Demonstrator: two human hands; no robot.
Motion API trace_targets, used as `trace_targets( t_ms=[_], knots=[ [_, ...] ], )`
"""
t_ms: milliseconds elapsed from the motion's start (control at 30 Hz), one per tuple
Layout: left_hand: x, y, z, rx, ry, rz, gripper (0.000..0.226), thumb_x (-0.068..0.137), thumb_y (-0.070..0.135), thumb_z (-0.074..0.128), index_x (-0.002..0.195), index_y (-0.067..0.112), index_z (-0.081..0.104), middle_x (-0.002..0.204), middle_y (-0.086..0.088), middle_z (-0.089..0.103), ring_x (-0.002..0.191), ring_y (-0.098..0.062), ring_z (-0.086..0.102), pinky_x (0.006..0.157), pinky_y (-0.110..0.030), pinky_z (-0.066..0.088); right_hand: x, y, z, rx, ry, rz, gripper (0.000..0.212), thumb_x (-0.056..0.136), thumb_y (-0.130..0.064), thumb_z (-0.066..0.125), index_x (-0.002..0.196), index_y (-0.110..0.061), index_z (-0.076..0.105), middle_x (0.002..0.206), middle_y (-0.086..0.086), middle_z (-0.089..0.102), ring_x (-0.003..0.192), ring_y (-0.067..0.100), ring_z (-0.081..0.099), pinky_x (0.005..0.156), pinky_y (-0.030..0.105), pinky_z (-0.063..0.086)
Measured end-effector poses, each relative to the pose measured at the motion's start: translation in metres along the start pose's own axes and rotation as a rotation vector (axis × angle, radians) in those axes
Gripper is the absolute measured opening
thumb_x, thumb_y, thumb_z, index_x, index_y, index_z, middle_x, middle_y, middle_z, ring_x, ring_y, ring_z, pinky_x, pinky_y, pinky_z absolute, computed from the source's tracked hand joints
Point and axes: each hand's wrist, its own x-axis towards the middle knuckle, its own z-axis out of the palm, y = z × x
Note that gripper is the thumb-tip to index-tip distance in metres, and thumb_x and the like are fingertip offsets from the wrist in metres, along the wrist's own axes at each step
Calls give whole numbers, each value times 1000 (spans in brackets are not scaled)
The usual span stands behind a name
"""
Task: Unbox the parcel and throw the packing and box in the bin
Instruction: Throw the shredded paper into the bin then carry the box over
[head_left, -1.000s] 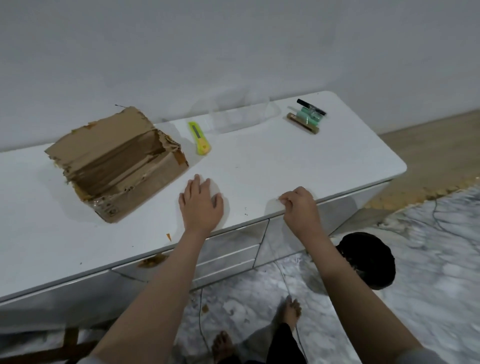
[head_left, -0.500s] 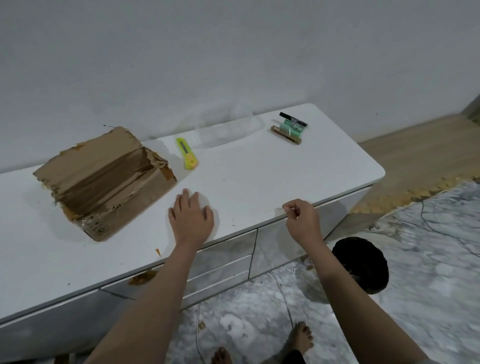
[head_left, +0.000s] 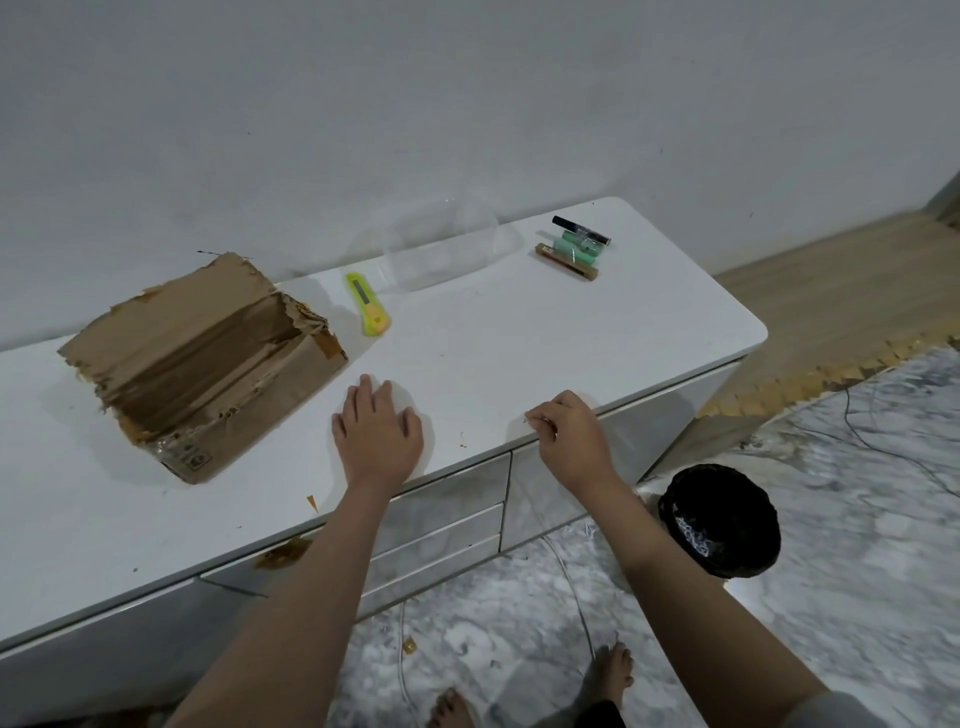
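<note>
A torn-open brown cardboard box (head_left: 208, 358) lies on the left of the white cabinet top (head_left: 571, 338). Clear plastic packing (head_left: 441, 254) rests against the wall behind. Unpacked green and black tubes (head_left: 574, 247) sit at the back right. A black bin (head_left: 719, 519) stands on the floor to the right of the cabinet. My left hand (head_left: 379, 431) lies flat and open on the top, just right of the box. My right hand (head_left: 566, 436) is at the front edge with fingertips pinched together; I cannot tell whether a tiny scrap is between them.
A yellow utility knife (head_left: 369, 304) lies between the box and the plastic. Small brown scraps (head_left: 311, 503) dot the front edge, and a tape piece (head_left: 283, 552) clings to a drawer. A thin cable (head_left: 571, 587) runs over the marble floor near my bare feet.
My right hand's fingers have drawn into a pinch at the cabinet edge. My left hand stays flat in place. The view has shifted slightly.
</note>
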Motion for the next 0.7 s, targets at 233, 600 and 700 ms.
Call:
trace_targets(
  t_ms=[233, 600, 700],
  knots=[
    [0, 0, -2, 4, -7, -5, 52, 93, 29, 46, 139, 7, 39, 153, -15, 28, 141, -34, 22, 112, -53, 19, 1, 0, 0, 41, -42, 12, 14, 87, 3, 54, 85, -1, 67, 88, 10, 55, 78, 22, 52, 70, 29, 41],
    [-15, 93, 12, -207, -144, 29, 49, 90, 26, 51, 138, 16, 43, 155, -12, 21, 144, -30, 12, 114, -54, 10, 0, 50, -48, 301, 92, 279, 7, 83, -8, 69, 87, -5, 74, 80, 8, 70, 71, 14, 61, 58, 2, 42],
    [-16, 142, 25, -232, -189, 137, 50, 92, 28, 50, 139, 17, 40, 156, -10, 20, 144, -29, 11, 115, -52, 10, 4, 81, -79, 305, 112, 305, 5, 82, -11, 70, 85, -11, 75, 77, 7, 72, 71, 15, 65, 61, 11, 47]
  ],
)
